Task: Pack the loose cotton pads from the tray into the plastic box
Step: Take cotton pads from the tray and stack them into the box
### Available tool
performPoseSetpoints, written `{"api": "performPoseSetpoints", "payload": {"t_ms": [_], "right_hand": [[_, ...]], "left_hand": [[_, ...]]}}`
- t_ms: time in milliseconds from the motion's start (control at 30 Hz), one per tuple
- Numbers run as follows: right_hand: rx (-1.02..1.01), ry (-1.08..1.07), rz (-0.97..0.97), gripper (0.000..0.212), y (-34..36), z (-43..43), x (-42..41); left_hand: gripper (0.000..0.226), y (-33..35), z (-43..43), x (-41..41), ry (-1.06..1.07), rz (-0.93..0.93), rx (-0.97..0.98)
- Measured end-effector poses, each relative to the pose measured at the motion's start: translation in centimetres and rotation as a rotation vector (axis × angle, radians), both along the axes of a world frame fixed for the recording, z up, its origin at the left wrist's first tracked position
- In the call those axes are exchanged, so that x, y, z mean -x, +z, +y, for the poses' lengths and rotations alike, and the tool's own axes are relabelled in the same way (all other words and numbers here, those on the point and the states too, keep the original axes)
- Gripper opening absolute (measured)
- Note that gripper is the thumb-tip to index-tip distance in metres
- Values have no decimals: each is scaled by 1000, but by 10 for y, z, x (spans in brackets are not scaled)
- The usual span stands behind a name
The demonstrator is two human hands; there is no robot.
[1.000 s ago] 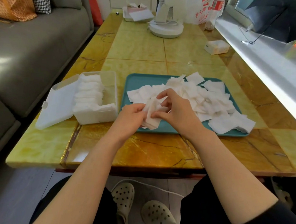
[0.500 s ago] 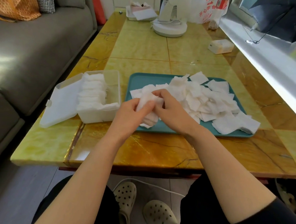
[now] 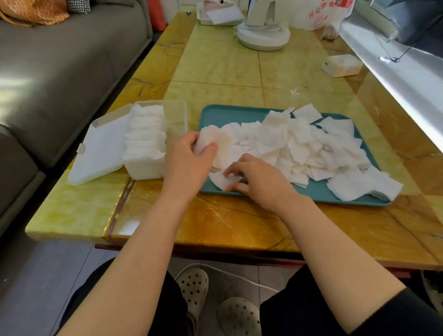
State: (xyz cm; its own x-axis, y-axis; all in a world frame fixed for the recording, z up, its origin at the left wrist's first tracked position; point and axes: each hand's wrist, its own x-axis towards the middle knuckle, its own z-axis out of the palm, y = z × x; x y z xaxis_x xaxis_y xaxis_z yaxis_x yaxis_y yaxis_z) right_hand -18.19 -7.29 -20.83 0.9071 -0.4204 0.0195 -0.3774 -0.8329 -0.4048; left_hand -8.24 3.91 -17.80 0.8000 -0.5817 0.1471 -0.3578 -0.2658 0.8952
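The left hand [image 3: 189, 165] grips a small stack of cotton pads [image 3: 213, 142], fingers curled round it, above the left end of the teal tray [image 3: 219, 114]. Just beside it, the right hand [image 3: 258, 182] pinches a single pad [image 3: 221, 180] that lies at the tray's near left corner. The loose cotton pads [image 3: 308, 147] are heaped across the middle and right of the tray, a few hanging over its near right rim. Left of the tray stands the plastic box [image 3: 147, 169], its lid [image 3: 101, 149] swung open to the left, with a row of packed pads [image 3: 144, 131] along its left side. All of this sits on the yellow marble desk [image 3: 222, 68], with a white fan base [image 3: 262, 35] at the far end and a grey sofa [image 3: 52, 64] alongside.
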Motion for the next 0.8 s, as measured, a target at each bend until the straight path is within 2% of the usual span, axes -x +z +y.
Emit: {"api": "performPoseSetpoints", "payload": {"t_ms": [133, 233, 400, 533, 633, 700, 800], "right_hand": [[118, -16, -21, 22, -1, 6, -6], [133, -45, -30, 21, -1, 8, -5], [20, -157, -110, 11, 7, 2, 4], [-71, -203, -130, 23, 2, -2, 5], [-307, -273, -294, 8, 7, -3, 2], [-407, -289, -400, 10, 11, -4, 1], [-449, -302, -445, 18, 14, -7, 6]], "left_hand": [[4, -1, -5, 1, 7, -6, -8], [4, -2, -6, 0, 24, -11, 2], [5, -1, -4, -5, 23, -21, 35], [5, -1, -5, -5, 10, 17, 44], [5, -2, -7, -4, 18, 26, 39], [3, -3, -7, -3, 18, 31, 28], [1, -4, -7, -4, 5, 45, 6]]}}
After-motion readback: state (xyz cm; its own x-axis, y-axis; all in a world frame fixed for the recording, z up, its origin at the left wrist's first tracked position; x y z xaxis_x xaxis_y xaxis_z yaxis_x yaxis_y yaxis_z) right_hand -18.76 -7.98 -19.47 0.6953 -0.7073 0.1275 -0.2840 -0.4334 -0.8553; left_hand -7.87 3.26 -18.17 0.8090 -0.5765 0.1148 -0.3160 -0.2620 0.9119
